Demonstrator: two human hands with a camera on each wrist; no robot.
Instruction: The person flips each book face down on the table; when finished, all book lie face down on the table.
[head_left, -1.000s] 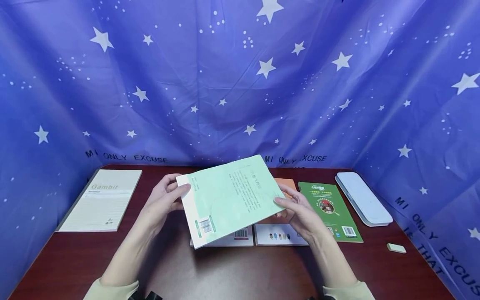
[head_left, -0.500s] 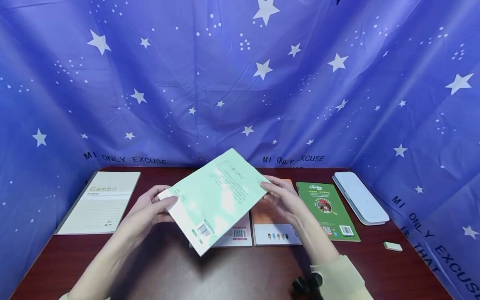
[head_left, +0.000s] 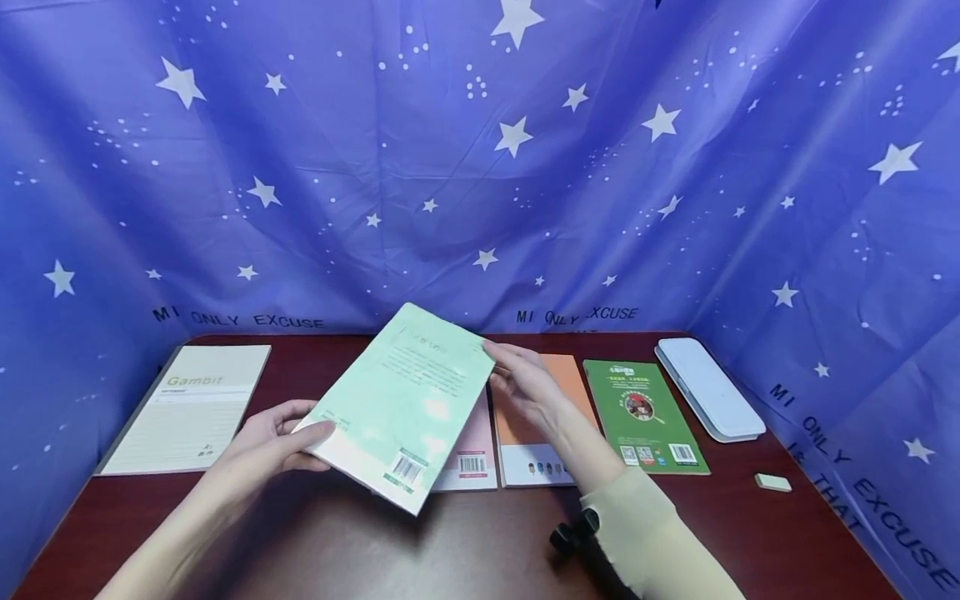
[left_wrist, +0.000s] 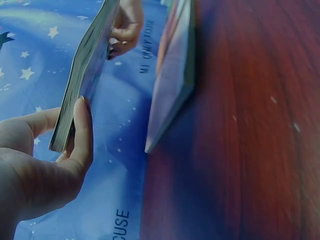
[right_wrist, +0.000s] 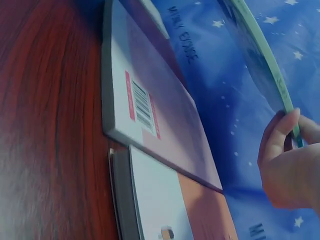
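Both hands hold a pale green paperback book (head_left: 405,392) tilted above the table, its back cover and barcode facing up. My left hand (head_left: 262,442) pinches its lower left corner, thumb on top. At the upper right edge, my right hand (head_left: 528,387) grips it between thumb and fingers. Seen from the left wrist, the book (left_wrist: 85,75) is edge-on and well clear of the table. A pink book (head_left: 480,437) lies under it, partly hidden. An orange and white book (head_left: 558,383) is beneath the right hand and forearm.
On the dark red table (head_left: 480,550), a cream Gambit notebook (head_left: 187,408) lies at the left. To the right are a green book (head_left: 637,417), a white case (head_left: 708,387) and a small eraser (head_left: 772,482). A blue star-patterned curtain (head_left: 450,167) surrounds the table.
The held book has moved left with both hands and turned counterclockwise. More of the pink and orange books now shows. The grip of both hands stays the same.
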